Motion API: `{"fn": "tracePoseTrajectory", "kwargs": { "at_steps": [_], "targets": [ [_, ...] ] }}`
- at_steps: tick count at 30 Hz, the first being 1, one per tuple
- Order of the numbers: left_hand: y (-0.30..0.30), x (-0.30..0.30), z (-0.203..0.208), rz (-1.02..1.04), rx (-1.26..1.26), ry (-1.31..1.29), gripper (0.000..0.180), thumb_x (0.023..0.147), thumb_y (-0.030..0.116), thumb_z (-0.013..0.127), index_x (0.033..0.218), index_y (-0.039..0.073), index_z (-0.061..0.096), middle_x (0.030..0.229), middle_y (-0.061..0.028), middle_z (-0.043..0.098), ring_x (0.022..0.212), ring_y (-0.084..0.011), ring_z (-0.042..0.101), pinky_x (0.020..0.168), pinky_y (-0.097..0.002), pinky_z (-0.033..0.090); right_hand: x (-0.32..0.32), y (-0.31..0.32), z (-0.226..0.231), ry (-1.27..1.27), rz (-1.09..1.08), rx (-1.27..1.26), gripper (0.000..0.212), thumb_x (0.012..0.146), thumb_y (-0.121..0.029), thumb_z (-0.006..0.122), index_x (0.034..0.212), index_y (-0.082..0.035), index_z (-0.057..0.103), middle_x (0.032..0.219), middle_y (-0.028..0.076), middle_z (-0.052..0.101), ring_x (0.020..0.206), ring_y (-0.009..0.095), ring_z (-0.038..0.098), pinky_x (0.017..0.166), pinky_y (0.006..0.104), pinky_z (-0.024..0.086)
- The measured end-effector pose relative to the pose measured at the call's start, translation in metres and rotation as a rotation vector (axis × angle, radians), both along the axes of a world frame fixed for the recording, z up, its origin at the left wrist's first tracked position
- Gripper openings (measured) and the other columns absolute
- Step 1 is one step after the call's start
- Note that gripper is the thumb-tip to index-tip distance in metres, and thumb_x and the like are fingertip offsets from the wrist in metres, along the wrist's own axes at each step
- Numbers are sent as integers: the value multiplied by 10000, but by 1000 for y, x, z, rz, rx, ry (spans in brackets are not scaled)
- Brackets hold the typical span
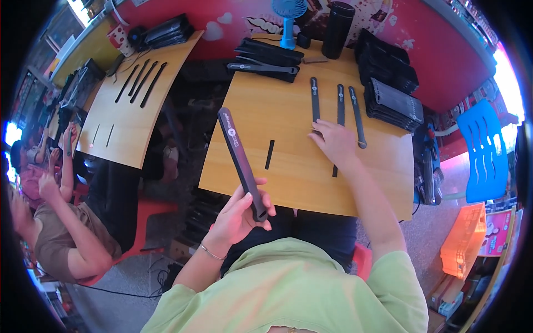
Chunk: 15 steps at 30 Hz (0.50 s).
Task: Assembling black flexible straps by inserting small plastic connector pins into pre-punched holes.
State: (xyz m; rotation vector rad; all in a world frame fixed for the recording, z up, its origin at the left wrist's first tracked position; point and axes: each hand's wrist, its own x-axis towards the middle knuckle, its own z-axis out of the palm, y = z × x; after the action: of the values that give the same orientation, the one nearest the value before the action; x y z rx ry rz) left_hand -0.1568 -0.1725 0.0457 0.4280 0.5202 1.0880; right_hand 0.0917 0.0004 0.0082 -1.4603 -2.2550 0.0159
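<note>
My left hand (240, 215) grips the lower end of a long black strip (237, 147) with rounded ends and pale printing. The strip is held raised and tilted over the table's front edge. Over the middle of the table, my right hand (336, 143) has its thumb apart from its fingers, and its fingertips are at the near end of a similar strip (315, 99). A second strip (341, 101) runs toward that hand and is partly hidden by it. To the right, a third strip (356, 116) lies on the wooden table (244, 172).
A narrow dark slot or strip (270, 155) shows on the tabletop. Black pouches (266, 58) are piled at the back left, more dark packs (394, 105) at the right. Behind stand a blue fan (287, 25) and a black cylinder (338, 30). A person (83, 244) sits at another table left.
</note>
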Motion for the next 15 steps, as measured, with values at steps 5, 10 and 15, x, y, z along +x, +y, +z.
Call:
{"fn": "tracePoseTrajectory", "kwargs": {
  "at_steps": [5, 10, 15],
  "targets": [
    [1, 14, 2, -64, 26, -29, 440, 990, 160, 351, 1402, 68, 231, 1032, -151, 515, 1056, -414, 560, 831, -508, 541, 11, -9, 4, 6, -25, 18, 307, 785, -335, 677, 986, -103, 691, 1092, 39, 654, 890, 215, 647, 733, 321, 515],
    [6, 15, 12, -70, 122, -10, 487, 959, 69, 420, 1408, 53, 231, 1068, -154, 546, 1125, -454, 518, 892, -548, 503, -7, -55, 53, 452, 13, -41, 248, 857, -250, 621, 997, -55, 680, 942, 99, 647, 792, 259, 641, 695, 329, 496],
    [18, 23, 18, 138, 129, 55, 415, 939, 19, 471, 1330, 59, 336, 1074, -126, 581, 1071, -350, 587, 870, -432, 543, -33, -133, 86, 456, 143, -113, 327, 834, -53, 617, 1159, -90, 619, 768, 82, 633, 624, 233, 601, 583, 335, 480]
  ]
}}
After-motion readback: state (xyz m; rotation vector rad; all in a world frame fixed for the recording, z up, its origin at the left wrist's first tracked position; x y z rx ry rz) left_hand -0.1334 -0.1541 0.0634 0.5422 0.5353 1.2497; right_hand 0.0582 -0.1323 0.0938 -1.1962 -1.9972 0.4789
